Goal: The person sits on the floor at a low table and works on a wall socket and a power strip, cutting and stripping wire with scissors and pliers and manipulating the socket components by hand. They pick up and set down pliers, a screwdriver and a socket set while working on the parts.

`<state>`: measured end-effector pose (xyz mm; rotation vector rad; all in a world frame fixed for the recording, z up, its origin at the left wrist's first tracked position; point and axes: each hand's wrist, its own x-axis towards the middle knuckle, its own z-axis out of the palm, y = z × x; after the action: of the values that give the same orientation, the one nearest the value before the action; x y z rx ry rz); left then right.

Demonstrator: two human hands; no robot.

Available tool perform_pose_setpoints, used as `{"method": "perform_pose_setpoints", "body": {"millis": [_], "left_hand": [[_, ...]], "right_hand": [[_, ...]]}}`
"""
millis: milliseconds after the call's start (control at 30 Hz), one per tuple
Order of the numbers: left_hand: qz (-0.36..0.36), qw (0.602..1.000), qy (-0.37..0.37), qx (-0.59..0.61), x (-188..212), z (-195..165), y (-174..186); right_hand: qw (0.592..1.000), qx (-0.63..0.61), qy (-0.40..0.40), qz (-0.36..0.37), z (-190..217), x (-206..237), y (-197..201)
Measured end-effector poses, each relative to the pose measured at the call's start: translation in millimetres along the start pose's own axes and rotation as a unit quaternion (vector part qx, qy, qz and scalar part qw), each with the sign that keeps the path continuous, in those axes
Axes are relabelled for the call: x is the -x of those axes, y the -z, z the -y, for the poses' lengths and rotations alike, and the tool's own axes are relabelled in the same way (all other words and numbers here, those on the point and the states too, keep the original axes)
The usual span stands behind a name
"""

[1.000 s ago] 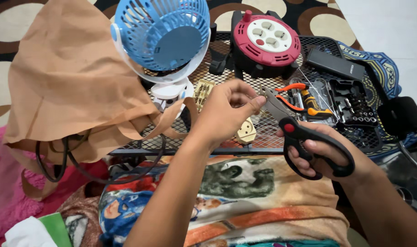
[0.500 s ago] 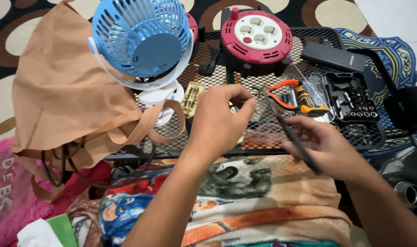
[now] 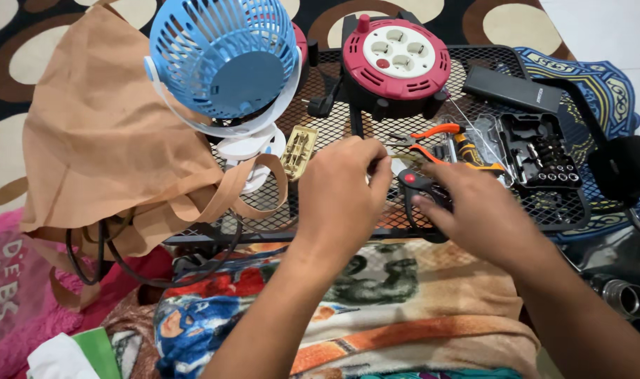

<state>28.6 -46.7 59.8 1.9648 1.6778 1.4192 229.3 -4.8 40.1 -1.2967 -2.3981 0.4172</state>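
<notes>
My left hand [image 3: 344, 189] hovers over the black wire-mesh table [image 3: 320, 133], thumb and forefinger pinched together. Anything between them is too small to make out. My right hand [image 3: 481, 210] is close beside it on the right, gripping black scissors [image 3: 412, 184] with a red pivot. The scissors' pivot end almost touches my left fingertips, and my fingers hide the handles. Orange-handled pliers [image 3: 439, 133] lie on the mesh just beyond both hands.
On the mesh stand a blue fan [image 3: 225, 60], a red and white cable reel [image 3: 400, 60], a small beige part [image 3: 299, 151], an open black bit case [image 3: 544, 161] and a black box [image 3: 513, 88]. A brown bag [image 3: 109, 140] drapes left. A patterned blanket [image 3: 376, 309] covers my lap.
My right hand has come up from the lower right with the scissors and turned them, so they now sit next to my left fingertips. The left hand has stayed pinched.
</notes>
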Motion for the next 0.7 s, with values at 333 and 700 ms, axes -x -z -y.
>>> {"method": "perform_pose_setpoints", "body": {"millis": [333, 700], "left_hand": [[-0.021, 0.997, -0.007, 0.071, 11.9, -10.0, -7.1], [0.078, 0.931, 0.091, 0.345, 12.0, 5.8, -8.7]], "right_hand": [[0.903, -0.427, -0.030, 0.026, -13.5, -15.1, 5.3], [0.913, -0.401, 0.043, 0.065, -13.8, -21.0, 18.3]]}}
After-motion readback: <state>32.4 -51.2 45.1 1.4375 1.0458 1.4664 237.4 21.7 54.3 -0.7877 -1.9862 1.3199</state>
